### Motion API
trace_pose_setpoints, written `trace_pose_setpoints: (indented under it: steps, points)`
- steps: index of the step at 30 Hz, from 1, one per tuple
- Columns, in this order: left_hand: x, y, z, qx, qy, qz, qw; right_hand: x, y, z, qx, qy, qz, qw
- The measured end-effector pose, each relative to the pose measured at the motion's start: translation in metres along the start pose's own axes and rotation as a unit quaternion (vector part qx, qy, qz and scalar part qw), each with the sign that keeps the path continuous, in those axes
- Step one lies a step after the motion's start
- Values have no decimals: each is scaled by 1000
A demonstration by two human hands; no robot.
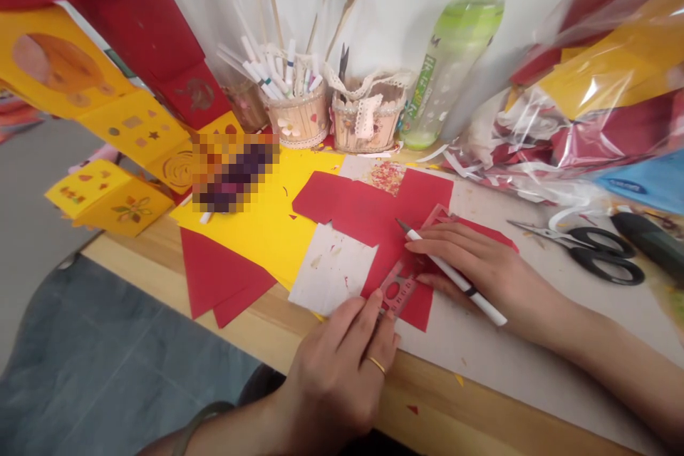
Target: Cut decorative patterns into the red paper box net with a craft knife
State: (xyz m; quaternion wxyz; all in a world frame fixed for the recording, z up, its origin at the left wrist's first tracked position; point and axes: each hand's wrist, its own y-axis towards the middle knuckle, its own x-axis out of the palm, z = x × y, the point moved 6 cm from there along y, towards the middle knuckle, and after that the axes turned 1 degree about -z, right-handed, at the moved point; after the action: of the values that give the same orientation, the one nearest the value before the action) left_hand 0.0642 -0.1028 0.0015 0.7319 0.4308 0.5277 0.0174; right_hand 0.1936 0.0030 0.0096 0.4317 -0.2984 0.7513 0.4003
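A cross-shaped piece of red card (358,210) lies flat on a pale board, small notches cut at some of its corners. Across it rests a pinkish see-through ruler (405,292) with cut-out shapes. My left hand (342,360), with a ring on one finger, has its fingers closed on the near end of the ruler; its thumb is hidden. In my right hand (475,260) is a white marker pen (484,305), its dark tip pointing up and left above the card. Part of that hand rests over the far end of the ruler.
Yellow paper (256,228) and red sheets (224,274) lie left, near decorated yellow boxes (133,132). Behind stand a marker cup (296,121), a second cup (368,117) and a bottle (454,64). Black-handled scissors (598,246) and a plastic bag of paper (598,107) are right.
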Motion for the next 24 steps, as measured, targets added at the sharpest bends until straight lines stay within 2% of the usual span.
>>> trace_pose_setpoints:
  steps: [24]
  points:
    - [2, -1, 0, -18, -20, -7, 1000, 2, -3, 7, -4, 23, 5, 1000]
